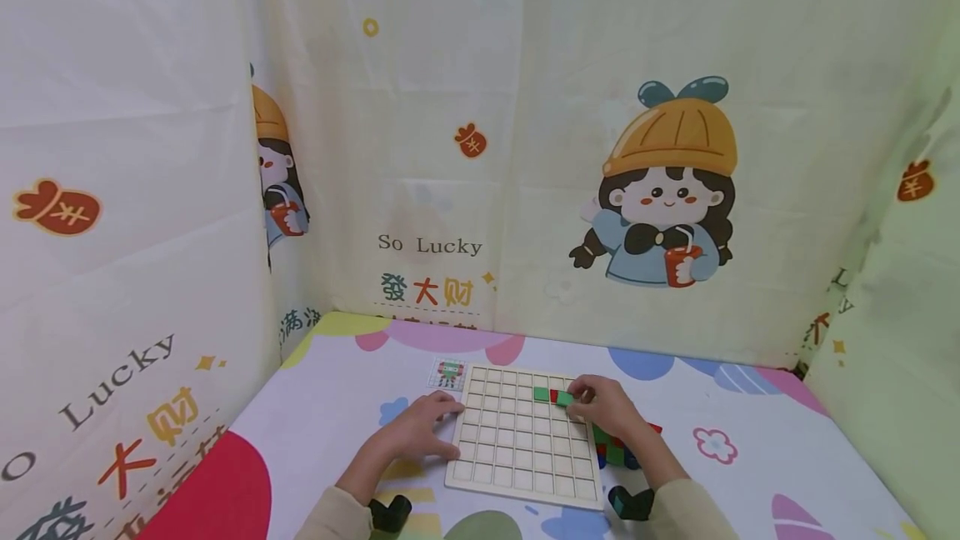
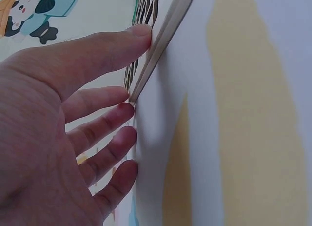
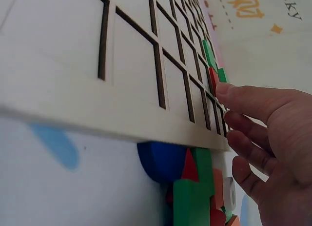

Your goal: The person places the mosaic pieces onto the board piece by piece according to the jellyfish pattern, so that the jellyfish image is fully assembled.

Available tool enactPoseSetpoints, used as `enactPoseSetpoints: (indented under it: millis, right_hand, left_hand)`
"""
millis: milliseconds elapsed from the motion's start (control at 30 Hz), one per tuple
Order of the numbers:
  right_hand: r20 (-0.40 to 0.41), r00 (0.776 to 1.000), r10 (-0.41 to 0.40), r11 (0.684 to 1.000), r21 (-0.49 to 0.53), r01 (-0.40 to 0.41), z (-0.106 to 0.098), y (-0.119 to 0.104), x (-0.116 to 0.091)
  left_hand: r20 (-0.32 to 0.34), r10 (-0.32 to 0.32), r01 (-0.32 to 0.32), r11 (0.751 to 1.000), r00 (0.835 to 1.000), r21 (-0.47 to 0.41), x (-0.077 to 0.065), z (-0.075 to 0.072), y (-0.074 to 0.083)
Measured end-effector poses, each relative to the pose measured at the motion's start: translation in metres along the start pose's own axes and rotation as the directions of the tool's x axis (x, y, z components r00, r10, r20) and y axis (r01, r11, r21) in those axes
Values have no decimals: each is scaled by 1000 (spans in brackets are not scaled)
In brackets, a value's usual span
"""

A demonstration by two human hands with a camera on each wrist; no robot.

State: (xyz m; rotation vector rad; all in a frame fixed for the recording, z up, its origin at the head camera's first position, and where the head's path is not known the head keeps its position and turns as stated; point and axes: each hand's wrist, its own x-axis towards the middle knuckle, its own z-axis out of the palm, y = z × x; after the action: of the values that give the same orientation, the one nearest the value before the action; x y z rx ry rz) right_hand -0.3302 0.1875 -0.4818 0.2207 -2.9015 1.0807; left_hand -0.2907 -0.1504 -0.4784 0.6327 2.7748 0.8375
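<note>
A pale wooden grid board (image 1: 517, 440) lies flat on the table. Along its left side, my left hand (image 1: 417, 427) rests thumb and fingertips against the edge, fingers spread and fairly straight. Near the far right of the grid, my right hand (image 1: 606, 407) pinches a green block (image 1: 565, 399) between thumb and finger. Just left of that block are a red block (image 1: 553, 396) and another green block (image 1: 541, 394) in the grid. In the right wrist view, the thumb covers part of the pinched green block (image 3: 222, 74), beside the red block (image 3: 213, 78).
Several loose blocks in green, red and blue (image 1: 617, 450) lie in a heap by the board's right edge, partly behind my right forearm. A small pattern card (image 1: 447, 374) lies beyond the board's far left corner. Printed cloth walls (image 1: 420, 190) stand around the table.
</note>
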Motion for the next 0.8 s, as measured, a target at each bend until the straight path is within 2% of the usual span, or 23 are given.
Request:
enactPoseSetpoints:
  millis: [267, 567, 800]
  right_hand:
    - [34, 999, -26, 999, 43, 25, 5, -2, 8]
    - [-23, 998, -60, 998, 25, 60, 6, -1, 7]
    - [-19, 997, -68, 997, 45, 69, 10, -3, 10]
  left_hand:
    - [-1, 8, -8, 1000, 1000, -3, -2, 0, -1]
    - [-1, 5, -5, 1000, 1000, 3, -1, 1, -2]
    - [-1, 8, -8, 1000, 1000, -5, -1, 1, -2]
